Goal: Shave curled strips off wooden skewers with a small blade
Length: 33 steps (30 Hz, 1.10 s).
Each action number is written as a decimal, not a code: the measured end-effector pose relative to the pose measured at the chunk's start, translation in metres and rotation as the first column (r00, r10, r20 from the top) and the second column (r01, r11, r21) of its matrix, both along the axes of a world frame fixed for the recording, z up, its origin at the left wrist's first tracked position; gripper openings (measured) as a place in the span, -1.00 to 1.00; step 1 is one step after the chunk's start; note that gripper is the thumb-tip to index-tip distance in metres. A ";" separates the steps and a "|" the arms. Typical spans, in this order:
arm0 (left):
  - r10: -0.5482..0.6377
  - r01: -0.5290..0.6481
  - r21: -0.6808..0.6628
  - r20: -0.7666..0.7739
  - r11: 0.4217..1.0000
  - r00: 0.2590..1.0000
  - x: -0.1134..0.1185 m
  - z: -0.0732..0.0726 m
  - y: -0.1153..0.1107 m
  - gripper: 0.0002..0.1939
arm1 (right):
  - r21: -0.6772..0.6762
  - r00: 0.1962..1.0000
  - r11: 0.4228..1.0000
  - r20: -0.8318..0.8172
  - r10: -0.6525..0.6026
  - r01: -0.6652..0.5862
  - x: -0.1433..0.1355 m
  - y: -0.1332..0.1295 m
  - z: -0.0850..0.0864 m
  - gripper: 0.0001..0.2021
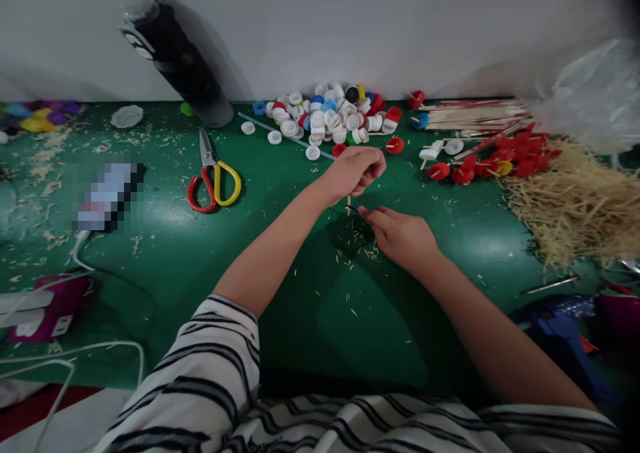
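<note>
My left hand [356, 167] is closed round a thin wooden stick [349, 206], whose pale lower end juts out below the fingers. Just to its right, my right hand [404, 236] pinches a small dark blade [353, 209]; the tip touches or nearly touches the stick end. Most of the blade's handle is hidden in the fingers. Thin wood shavings [350, 245] lie scattered beneath both hands on the green tabletop [325, 326]. Beyond my left hand is a heap of bottle caps [333, 116], mostly white with some red and blue.
Scissors [215, 176] with red and yellow handles lie left. A dark bottle [183, 63] stands by the wall. At right are wooden sticks [470, 116], red caps [520, 156] on sticks, a shavings pile [580, 203] and a blue glue gun [565, 336]. A charging phone [107, 196] lies left.
</note>
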<state>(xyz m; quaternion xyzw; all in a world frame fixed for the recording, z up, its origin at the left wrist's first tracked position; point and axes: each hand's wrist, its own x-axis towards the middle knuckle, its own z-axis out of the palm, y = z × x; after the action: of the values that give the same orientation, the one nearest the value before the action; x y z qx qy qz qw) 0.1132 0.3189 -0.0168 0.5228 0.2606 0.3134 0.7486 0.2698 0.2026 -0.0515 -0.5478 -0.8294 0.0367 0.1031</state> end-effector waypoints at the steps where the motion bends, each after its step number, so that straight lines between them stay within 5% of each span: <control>1: -0.002 0.002 0.001 0.000 1.000 1.000 0.000 0.000 0.000 -0.68 | -0.002 1.000 1.000 0.002 -0.002 0.002 0.000 0.000 0.000 -0.58; 10: -0.015 0.015 0.020 -0.007 1.000 1.000 0.000 -0.003 0.000 -0.67 | -0.027 0.991 0.999 0.131 0.028 -0.024 0.000 -0.007 0.000 -0.59; 22: 0.001 0.001 0.046 -0.036 0.999 0.999 -0.003 0.010 -0.007 -0.70 | 0.129 0.998 0.992 0.056 -0.006 -0.001 -0.001 0.007 0.009 -0.58; 33: -0.042 0.043 0.042 -0.017 0.998 0.999 -0.005 0.009 -0.006 -0.76 | 0.041 0.999 0.999 -0.053 0.001 0.001 0.002 0.005 -0.001 -0.63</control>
<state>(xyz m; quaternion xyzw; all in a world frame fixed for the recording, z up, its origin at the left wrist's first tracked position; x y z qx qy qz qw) 0.1079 0.3124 -0.0079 0.5463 0.2487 0.2988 0.7419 0.2714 0.2077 -0.0528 -0.5445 -0.8269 0.0342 0.1363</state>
